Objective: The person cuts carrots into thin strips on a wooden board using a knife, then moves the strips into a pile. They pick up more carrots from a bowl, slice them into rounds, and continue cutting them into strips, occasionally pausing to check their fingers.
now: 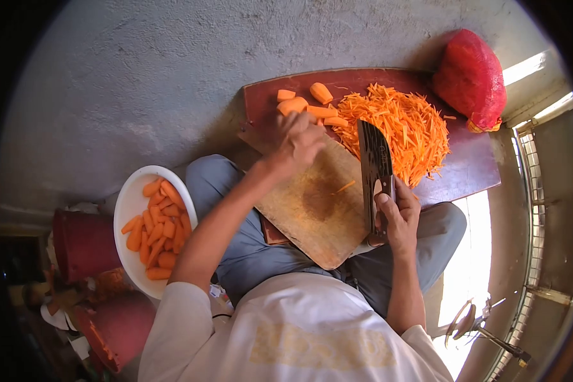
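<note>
My right hand (398, 219) grips a cleaver (377, 156) by its handle, its wide dark blade pointing away from me over the right side of the wooden cutting board (305, 210). A thin carrot strip (344, 188) lies on the board. My left hand (297, 143), smeared by motion, hovers at the board's far left edge beside several peeled carrot pieces (321, 93). Whether its fingers hold anything is hidden by the blur. To the right of these pieces, a large heap of shredded carrot (401, 130) covers part of the low red table (465, 169).
At my left stands a white tub (134, 254) of peeled carrots, with red buckets (118, 325) next to it. A stuffed red mesh sack (470, 79) leans at the table's far right corner. A grey wall (159, 83) rises behind the table.
</note>
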Tool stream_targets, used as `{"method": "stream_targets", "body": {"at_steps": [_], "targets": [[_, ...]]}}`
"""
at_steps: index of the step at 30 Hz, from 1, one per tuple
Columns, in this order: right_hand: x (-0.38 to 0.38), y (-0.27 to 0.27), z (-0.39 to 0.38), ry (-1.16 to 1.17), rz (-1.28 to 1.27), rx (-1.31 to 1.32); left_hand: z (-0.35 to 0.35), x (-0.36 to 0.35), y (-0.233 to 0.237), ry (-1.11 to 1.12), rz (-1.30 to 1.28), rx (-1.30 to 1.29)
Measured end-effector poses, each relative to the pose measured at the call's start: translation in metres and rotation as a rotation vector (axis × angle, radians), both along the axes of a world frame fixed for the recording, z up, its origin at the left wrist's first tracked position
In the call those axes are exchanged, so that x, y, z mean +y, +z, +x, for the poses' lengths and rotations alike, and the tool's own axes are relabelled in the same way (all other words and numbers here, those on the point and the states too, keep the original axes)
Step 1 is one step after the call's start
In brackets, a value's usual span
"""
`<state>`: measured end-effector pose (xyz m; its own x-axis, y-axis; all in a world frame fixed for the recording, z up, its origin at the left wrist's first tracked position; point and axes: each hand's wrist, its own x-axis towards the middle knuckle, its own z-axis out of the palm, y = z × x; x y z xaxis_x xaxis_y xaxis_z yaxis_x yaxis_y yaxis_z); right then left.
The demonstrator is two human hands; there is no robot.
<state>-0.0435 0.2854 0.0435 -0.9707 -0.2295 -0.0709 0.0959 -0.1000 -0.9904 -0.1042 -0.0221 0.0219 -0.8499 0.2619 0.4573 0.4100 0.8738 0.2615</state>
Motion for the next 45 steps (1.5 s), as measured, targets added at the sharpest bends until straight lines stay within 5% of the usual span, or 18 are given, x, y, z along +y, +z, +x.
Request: {"method": "stream_targets", "body": {"at_steps": [8, 13, 18, 22, 30, 33, 36, 39, 45], "targets": [[0.016, 0.009, -0.002, 0.258, -0.073, -0.129, 0.070, 0.011, 0.010, 0.050, 0.003, -0.096], [-0.003, 0.023, 0.006, 0.504, 0.165, -0.178, 0.081, -0.024, 0.006, 0.194, 0.015, -0.084], [-0.012, 0.020, -0.025, 0.455, 0.302, -0.108, 0.098, -0.038, 0.011, 0.204, 0.020, -0.075], [0.002, -0.011, -0.052, 0.078, 0.246, 0.007, 0.118, -0.053, 0.043, 0.218, -0.009, 0.007], [0.022, -0.009, -0.027, 0.137, 0.049, -0.018, 0.209, -0.167, 0.068, 0.581, -0.219, 0.232], [0.014, -0.006, -0.019, 0.160, 0.060, -0.025, 0.267, -0.223, 0.045, 0.826, -0.240, -0.055], [0.011, -0.006, -0.017, 0.214, 0.070, -0.038, 0.315, -0.261, 0.027, 1.025, -0.405, -0.800], [0.005, -0.007, -0.014, 0.250, 0.062, -0.041, 0.359, -0.274, 0.007, 0.874, -0.198, -0.636], [0.004, -0.007, -0.011, 0.278, 0.063, -0.055, 0.360, -0.266, 0.003, 0.902, -0.265, -0.668]]}}
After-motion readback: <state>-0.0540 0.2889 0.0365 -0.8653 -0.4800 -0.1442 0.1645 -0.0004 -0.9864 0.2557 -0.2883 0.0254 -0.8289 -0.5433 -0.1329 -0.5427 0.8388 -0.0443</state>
